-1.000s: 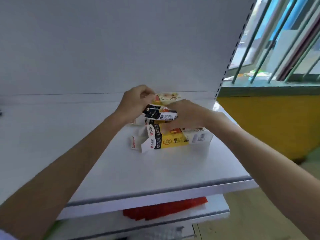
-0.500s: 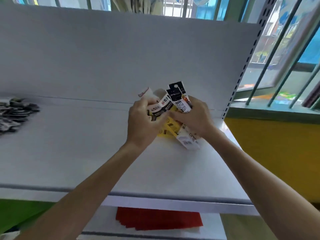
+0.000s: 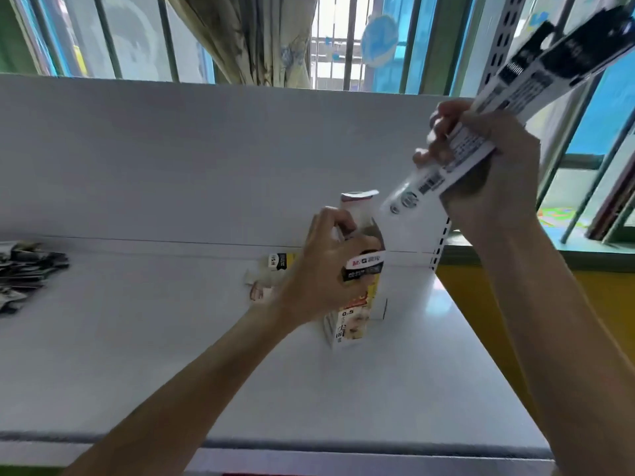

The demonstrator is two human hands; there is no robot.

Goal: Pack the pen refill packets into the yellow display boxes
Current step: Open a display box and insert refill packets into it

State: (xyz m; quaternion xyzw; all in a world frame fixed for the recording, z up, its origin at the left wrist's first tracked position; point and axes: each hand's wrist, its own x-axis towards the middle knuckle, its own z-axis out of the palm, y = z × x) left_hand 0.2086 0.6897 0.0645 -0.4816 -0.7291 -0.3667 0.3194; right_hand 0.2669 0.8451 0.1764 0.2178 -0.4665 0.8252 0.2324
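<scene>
L hand (image 3: 321, 273) grips the upright yellow display box (image 3: 350, 324) on the shelf (image 3: 171, 338), R hand (image 3: 498, 173) up-right of it clutches slanted refill packets (image 3: 508, 87) w/ ends near box mouth; risk: angled entry snags top flap, tips light box.

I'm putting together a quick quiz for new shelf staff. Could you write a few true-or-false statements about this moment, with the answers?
1. The right hand holds a bundle of refill packets raised and tilted, up and to the right of the display box. True.
2. The left hand lies flat on the shelf. False: its grip is around the display box.
3. The display box lies on its side. False: it stands upright on the shelf with its top flap open.
4. A dark pile of small items sits at the shelf's far left. True.
</scene>
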